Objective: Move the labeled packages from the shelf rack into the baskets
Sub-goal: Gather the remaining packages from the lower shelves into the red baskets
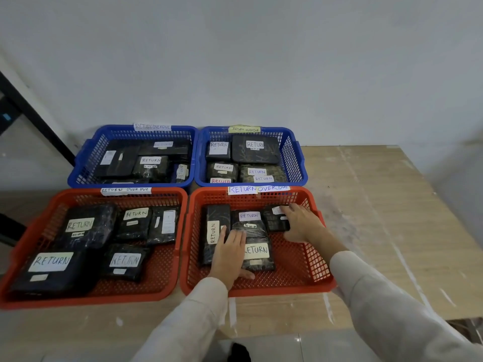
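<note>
Four baskets tagged "RETURN OVERDUE" sit on a wooden table, two blue at the back and two red in front. Both my hands are inside the front right red basket (322, 282). My left hand (228, 254) lies over the near left corner of a black package with a large RETURN label (257, 250), fingers on top and thumb at its near edge. My right hand (300, 223) grips a small black package (274, 223) at the far right of the basket, covering most of its label. A tall package (217, 212) and a middle package (249, 216) lie beside them.
The front left red basket (15, 257), back left blue basket (78, 163) and back right blue basket (298, 152) each hold several black labeled packages. Bare tabletop (379, 205) extends to the right. A black frame (26, 111) crosses the left edge; a wall stands behind.
</note>
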